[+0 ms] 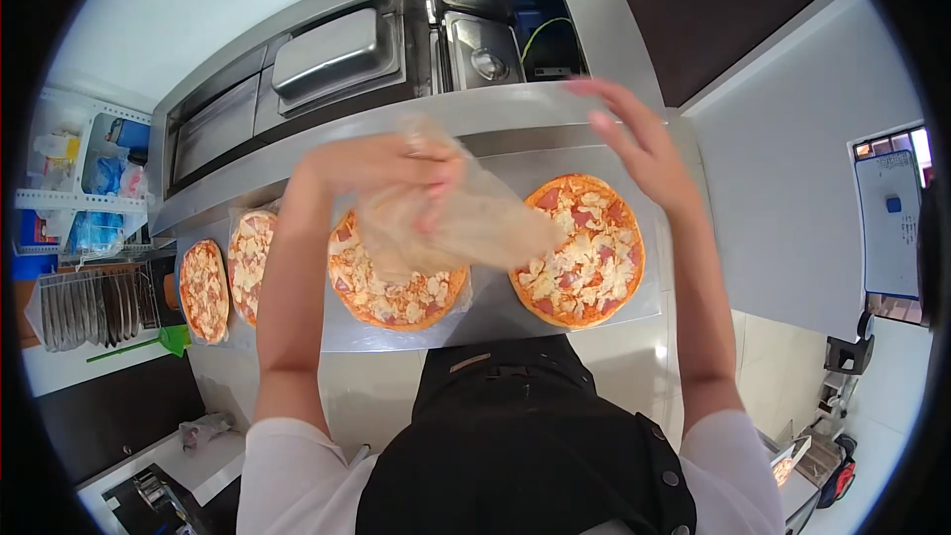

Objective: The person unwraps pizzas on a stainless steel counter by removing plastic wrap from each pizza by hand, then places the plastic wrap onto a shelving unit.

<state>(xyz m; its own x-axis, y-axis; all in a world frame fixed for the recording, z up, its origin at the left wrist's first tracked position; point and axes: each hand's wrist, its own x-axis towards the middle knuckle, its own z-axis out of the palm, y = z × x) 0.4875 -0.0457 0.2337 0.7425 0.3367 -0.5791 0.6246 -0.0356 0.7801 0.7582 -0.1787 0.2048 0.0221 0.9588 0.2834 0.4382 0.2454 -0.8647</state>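
My left hand (pixel 411 163) is closed on the top of a thin, translucent plastic bag (pixel 495 218), which is smeared by motion. The bag hangs over the pizza (pixel 396 297) in the middle and hides part of it. Its far end reaches the edge of the right-hand pizza (pixel 584 253), topped with ham pieces and pale crumbled cheese. Above that pizza, my right hand (pixel 639 144) is raised with thumb and fingers apart, holding nothing. Two more pizzas lie to the left: one (pixel 253 253) beside my left forearm and another (pixel 204 290) at the counter's end.
The pizzas rest on a steel counter (pixel 490 312). Behind it runs a raised steel unit with an upturned metal pan (pixel 332 54) and a lidded container (pixel 485 59). A white shelf (pixel 84 198) with bags and a rack of trays (pixel 89 307) stand at the left.
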